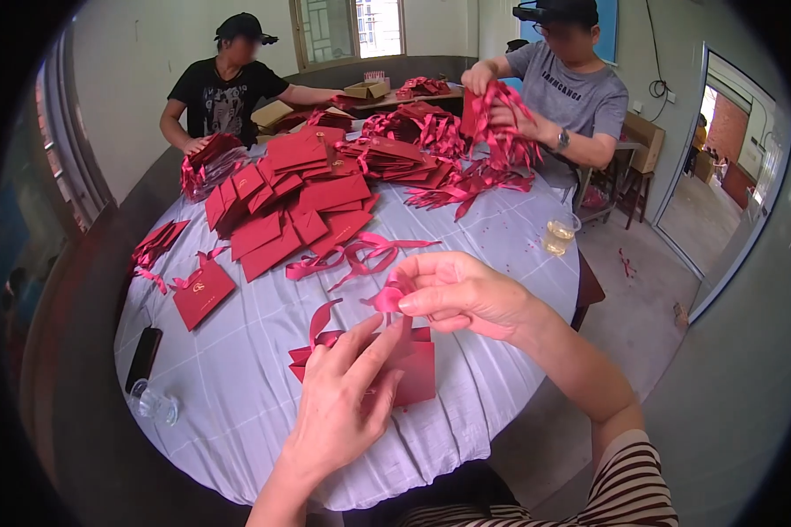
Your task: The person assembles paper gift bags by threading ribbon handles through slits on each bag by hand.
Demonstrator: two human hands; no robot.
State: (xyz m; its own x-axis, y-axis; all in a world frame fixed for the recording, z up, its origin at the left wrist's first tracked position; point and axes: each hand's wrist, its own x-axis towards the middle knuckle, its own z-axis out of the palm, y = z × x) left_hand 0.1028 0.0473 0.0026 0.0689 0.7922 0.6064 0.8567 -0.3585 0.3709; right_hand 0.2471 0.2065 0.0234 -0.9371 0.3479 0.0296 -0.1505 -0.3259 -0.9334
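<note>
A small red paper gift bag [420, 373] lies on the table in front of me, its opening toward the far side. My left hand [347, 386] rests over the bag and grips it near the top edge, its fingers reaching to the ribbon and covering much of the bag. Just above, my right hand [466, 299] pinches a pink-red satin ribbon [390, 299] between thumb and fingers. A ribbon end [324, 321] sticks up left of my left fingers. Whether the ribbon is knotted is hidden by my fingers.
Loose ribbons [365, 256] lie beyond my hands, before a big pile of red bags [281, 206]. At left are a finished-looking bag [204, 294], a black phone [144, 358] and a clear cup [156, 404]. A cup of yellowish drink [558, 237] stands right. Two people handle bags across the table.
</note>
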